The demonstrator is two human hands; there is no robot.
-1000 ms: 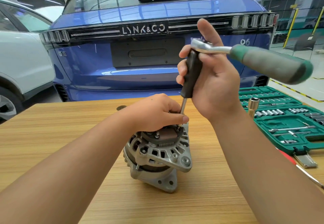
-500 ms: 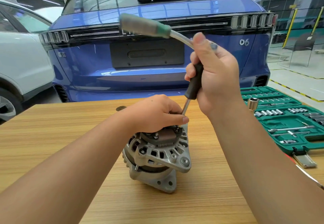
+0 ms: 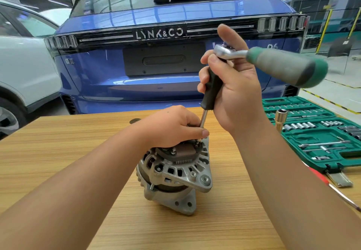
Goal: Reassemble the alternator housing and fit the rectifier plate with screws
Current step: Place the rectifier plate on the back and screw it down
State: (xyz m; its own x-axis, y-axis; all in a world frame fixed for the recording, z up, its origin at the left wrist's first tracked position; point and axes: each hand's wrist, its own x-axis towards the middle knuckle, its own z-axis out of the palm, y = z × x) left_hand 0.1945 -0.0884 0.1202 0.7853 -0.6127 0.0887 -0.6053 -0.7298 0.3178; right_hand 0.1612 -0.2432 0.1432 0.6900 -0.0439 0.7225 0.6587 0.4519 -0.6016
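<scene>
The alternator (image 3: 173,173) stands on end near the middle of the wooden tabletop (image 3: 58,152), rectifier plate (image 3: 182,151) facing up so its screws can be reached from above. The left hand (image 3: 173,127) curls over the top, its grip clamped on the housing, likely to steady it. Right of it, the right hand (image 3: 232,93) is clamped on a black extension driver (image 3: 212,89) whose shaft meets a screw (image 3: 197,143), topped by a green-handled ratchet (image 3: 273,62). At far right lies an open socket set (image 3: 316,134).
</scene>
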